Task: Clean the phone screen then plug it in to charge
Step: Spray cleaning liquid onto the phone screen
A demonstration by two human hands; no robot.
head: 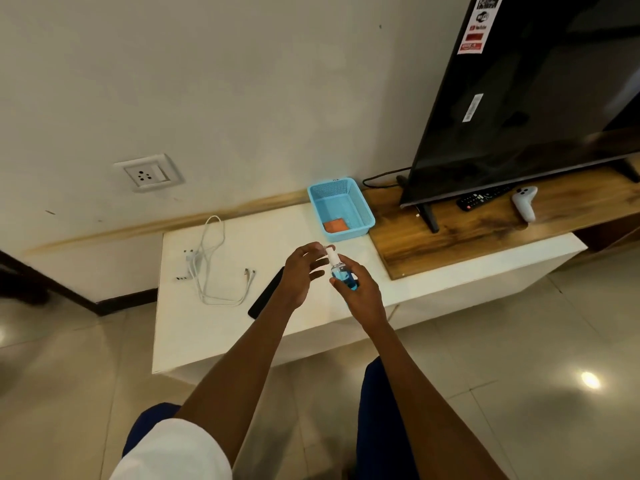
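The right hand (356, 289) is gripping a small blue bottle (343, 271) upright near the frame's centre, fingers curled round its body. The left hand (304, 268) is reaching its loosely spread fingertips to the white cap (330, 252); whether they are pinching it, I cannot tell. The phone (266, 294) is lying flat on the white table (214, 327), just left of and below the left wrist, its long axis running from lower left to upper right. The left hand is nearer it. The cable (211, 268) is lying further left.
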